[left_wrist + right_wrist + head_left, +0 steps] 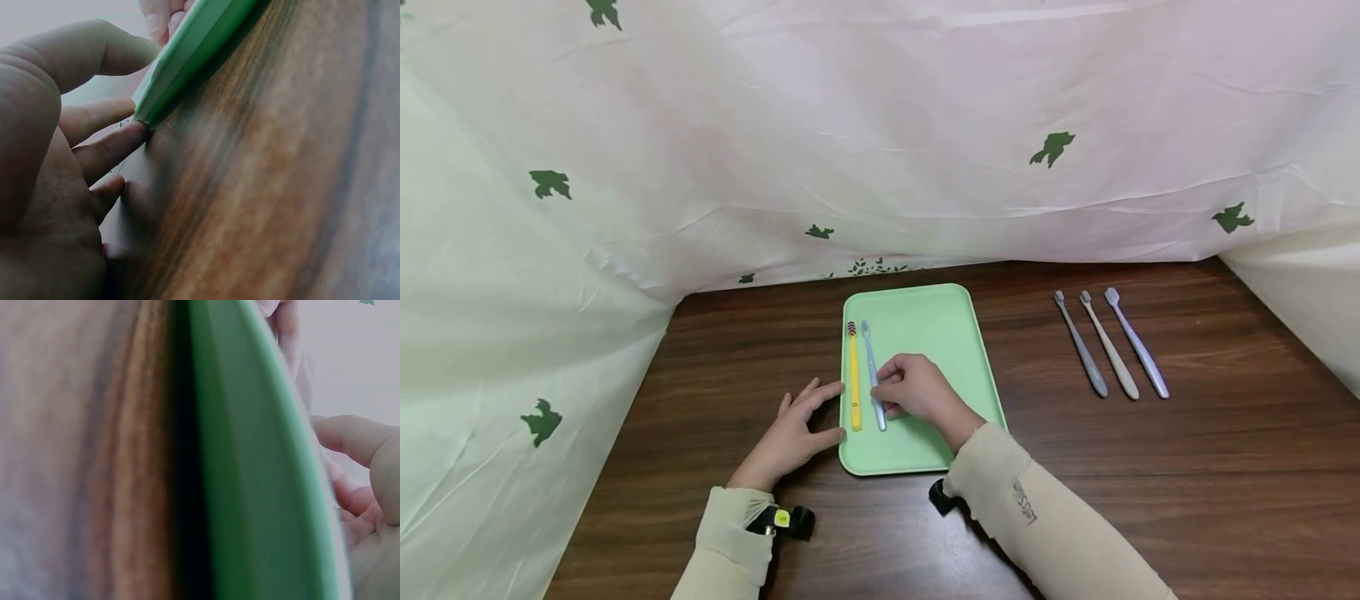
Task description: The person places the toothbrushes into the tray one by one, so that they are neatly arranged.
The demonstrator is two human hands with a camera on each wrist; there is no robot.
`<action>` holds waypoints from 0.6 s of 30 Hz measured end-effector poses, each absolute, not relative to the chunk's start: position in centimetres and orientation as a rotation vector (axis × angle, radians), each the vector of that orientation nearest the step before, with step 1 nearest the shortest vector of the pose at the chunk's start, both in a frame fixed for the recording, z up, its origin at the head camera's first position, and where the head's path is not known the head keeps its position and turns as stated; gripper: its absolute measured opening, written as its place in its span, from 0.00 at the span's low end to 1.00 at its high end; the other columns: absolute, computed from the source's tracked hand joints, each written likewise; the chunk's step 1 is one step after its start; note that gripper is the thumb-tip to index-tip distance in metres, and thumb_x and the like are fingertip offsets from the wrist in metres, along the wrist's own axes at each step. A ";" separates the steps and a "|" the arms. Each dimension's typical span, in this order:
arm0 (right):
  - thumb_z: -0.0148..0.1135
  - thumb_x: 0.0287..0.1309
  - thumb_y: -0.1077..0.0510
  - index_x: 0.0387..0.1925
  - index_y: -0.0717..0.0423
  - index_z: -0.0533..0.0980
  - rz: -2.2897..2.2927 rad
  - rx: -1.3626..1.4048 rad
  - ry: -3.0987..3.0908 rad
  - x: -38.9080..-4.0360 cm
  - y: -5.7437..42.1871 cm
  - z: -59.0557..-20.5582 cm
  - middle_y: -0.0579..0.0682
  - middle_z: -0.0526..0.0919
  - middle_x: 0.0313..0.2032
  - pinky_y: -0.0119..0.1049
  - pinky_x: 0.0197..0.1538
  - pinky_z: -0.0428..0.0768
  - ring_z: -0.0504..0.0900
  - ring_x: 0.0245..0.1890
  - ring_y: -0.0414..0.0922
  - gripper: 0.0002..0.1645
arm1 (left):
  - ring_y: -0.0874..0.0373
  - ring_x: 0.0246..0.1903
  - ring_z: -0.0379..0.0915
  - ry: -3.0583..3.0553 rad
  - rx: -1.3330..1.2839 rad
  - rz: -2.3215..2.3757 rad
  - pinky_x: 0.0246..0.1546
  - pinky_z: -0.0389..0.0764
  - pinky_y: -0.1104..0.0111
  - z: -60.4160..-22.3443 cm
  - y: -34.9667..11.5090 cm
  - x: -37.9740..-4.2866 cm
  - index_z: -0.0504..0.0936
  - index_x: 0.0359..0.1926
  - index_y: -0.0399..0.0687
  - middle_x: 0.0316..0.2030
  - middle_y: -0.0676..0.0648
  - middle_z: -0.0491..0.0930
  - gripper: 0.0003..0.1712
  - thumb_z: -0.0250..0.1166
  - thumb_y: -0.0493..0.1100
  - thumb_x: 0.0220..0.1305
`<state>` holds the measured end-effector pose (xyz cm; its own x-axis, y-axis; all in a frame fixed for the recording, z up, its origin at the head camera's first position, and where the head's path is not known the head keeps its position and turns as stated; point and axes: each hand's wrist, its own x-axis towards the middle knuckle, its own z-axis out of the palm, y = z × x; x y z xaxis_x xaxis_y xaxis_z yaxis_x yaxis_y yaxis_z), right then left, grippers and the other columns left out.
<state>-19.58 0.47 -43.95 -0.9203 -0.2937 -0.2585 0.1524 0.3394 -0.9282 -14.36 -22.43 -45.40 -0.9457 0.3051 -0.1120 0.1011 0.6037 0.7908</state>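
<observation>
A light green tray (pixel 925 321) lies on the table, with a yellow toothbrush (pixel 854 375) along its left side. Just right of that, a pale blue toothbrush (pixel 871 358) lies nearly parallel, its head toward the far end. My right hand (pixel 919 392) pinches the blue one's handle between thumb and fingers, over the tray. At the tray's left edge rests my left hand (pixel 790 437), fingers spread and touching the rim. The left wrist view shows those fingertips against the tray wall (pixel 194 56). In the right wrist view, the tray's side (pixel 262 456) hides what the right hand (pixel 369 481) holds.
To the right on the wooden table (pixel 1187 483) lie a grey toothbrush (pixel 1081 346), a beige toothbrush (pixel 1110 346) and a lavender toothbrush (pixel 1138 343), side by side. A white curtain (pixel 887 150) with green bird shapes hangs behind the table and along its sides.
</observation>
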 end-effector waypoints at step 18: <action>0.71 0.58 0.62 0.44 0.64 0.79 -1.653 -0.165 2.266 -18.1 2.1 -42.0 0.53 0.83 0.30 0.38 0.31 0.86 0.84 0.25 0.48 0.14 | 0.48 0.78 0.41 2.606 0.312 1.253 0.74 0.26 0.46 -45.5 -22.4 -14.3 0.70 0.72 0.54 0.71 0.48 0.68 0.37 0.71 0.44 0.62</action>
